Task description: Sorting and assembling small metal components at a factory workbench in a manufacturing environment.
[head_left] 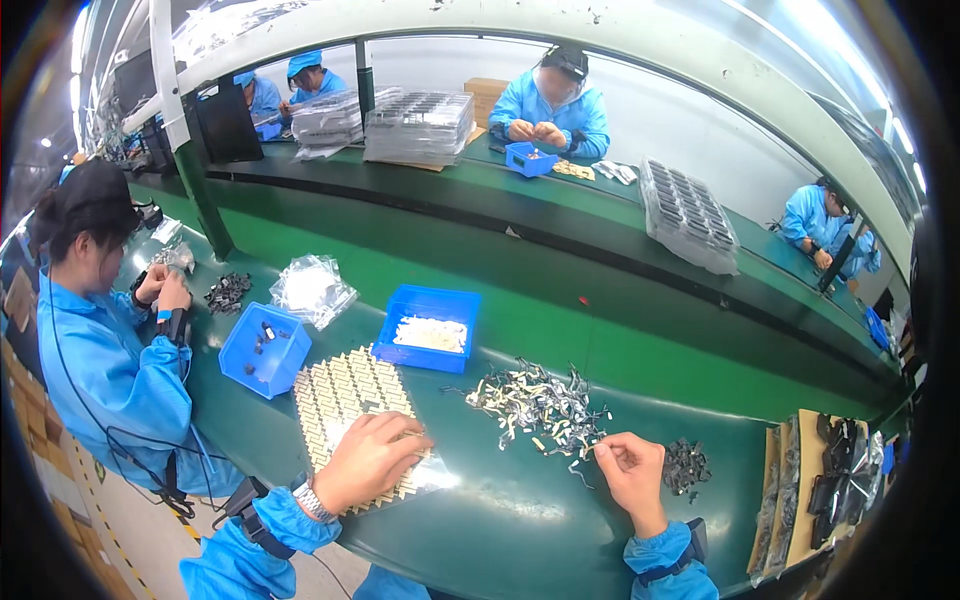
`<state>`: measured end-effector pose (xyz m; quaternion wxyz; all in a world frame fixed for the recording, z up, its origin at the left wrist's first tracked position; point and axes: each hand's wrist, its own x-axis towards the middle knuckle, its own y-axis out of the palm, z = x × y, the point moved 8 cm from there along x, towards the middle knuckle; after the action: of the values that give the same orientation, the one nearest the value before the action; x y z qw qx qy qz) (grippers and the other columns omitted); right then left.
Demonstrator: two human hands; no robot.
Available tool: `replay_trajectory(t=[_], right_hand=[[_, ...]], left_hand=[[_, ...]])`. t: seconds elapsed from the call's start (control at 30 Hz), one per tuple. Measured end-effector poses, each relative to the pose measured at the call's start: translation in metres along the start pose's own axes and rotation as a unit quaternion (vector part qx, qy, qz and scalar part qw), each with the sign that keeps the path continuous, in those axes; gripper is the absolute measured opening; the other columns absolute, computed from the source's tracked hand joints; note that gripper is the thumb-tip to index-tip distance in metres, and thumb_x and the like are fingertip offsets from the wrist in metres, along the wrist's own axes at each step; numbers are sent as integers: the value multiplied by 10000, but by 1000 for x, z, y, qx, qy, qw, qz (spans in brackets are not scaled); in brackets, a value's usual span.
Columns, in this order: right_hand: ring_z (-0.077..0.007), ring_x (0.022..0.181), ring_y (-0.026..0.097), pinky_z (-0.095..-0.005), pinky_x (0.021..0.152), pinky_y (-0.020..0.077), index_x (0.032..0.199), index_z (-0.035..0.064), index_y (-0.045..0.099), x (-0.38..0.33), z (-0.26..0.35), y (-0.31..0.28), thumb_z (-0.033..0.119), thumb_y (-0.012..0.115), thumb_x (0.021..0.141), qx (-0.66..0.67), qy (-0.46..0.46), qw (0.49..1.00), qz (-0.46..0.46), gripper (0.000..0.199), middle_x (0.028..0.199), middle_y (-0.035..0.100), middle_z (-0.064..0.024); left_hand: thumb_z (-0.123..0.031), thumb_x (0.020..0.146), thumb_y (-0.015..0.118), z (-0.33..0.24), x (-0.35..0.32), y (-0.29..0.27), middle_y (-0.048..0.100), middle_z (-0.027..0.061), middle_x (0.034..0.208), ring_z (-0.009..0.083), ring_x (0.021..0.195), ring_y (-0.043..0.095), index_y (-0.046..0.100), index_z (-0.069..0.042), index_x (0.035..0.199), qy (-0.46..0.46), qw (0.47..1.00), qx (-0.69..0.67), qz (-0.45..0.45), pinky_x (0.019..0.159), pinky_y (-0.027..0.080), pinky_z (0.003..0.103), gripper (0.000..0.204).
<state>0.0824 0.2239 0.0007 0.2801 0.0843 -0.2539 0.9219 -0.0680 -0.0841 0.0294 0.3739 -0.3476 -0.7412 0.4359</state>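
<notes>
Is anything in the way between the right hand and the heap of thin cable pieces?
Nothing visible is. The right hand is at the right edge of the cable heap, with no other object between them. The pile of small black parts lies on the hand's right, off that path.

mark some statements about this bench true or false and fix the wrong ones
1. The left hand is over the tan patterned sheet. True.
2. Pale pieces lie in a blue tray beyond the sheet. True.
3. A small pile of black pieces lies to the right of the right hand. True.
4. The right hand is inside the blue tray. False: its fingers are at the edge of the pile of loose strips.
5. The left wrist is bare. False: it wears a silver metal band.
</notes>
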Motion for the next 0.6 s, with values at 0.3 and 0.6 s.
replay_trajectory(t=[0.3, 0.6], right_hand=[[8, 577, 478, -185, 510, 345, 864, -39, 717, -2, 9, 1, 20, 743, 900, 5, -3, 1000, 6, 73, 664, 653, 12], [-17, 494, 356, -231, 452, 258, 871, -13, 724, -1, 12, 2, 54, 778, 872, 13, -30, 999, -6, 86, 603, 574, 7]], left_hand=[[-92, 823, 740, -9, 0, -3, 649, 56, 1123, 287, 1101, 627, 707, -133, 1041, -11, 999, 7, -41, 902, 496, 424, 225], [-61, 812, 719, -15, 7, 0, 591, 66, 1172, 306, 1120, 576, 654, -135, 1051, -42, 998, 47, 5, 871, 466, 447, 259]])
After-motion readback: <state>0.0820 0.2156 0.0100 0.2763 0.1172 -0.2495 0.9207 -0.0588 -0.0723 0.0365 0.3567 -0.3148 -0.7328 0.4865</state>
